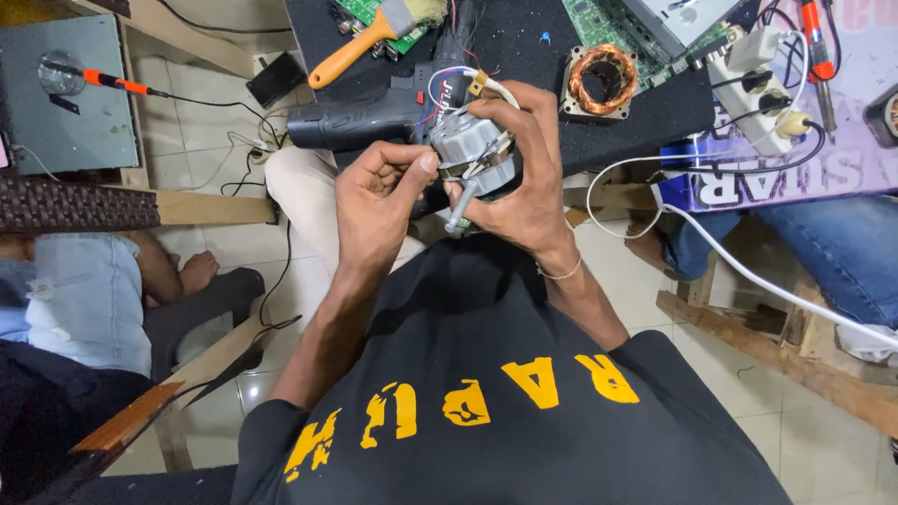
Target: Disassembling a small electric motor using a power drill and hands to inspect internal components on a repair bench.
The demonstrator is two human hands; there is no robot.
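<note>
Here, beyond the fingers, on a black mat (524, 47): a paintbrush with an orange handle (360, 45), green circuit boards (599, 23), a square frame holding a copper wire coil (603, 79), and a dark power drill (365, 117) lying just past the fingertips, partly hidden by them. To the right of the fingers: a white power strip (762, 103) with plugs in it, a soldering iron with a red grip (817, 42), and a white cable (748, 271) running down past the right wrist. To the left and well apart: a grey metal box (65, 93) with an orange-handled probe (112, 81) resting on it, a black adapter (277, 79) on the floor, and another person's bare foot (196, 271). On the right, another person's leg in blue jeans (832, 243).

Containers: none with visible contents; the grey box is closed on top.

Small grey electric motor (477, 154): held between both hands above the lap, its shaft pointing down toward the body, coloured wires rising from its top.

Left hand (379, 201): fingers curled, thumb and forefinger pinched together against the motor's left side.

Right hand (524, 168): fingers wrapped over the top and right side of the motor, thumb pressed near the shaft, clamped on the housing.
</note>
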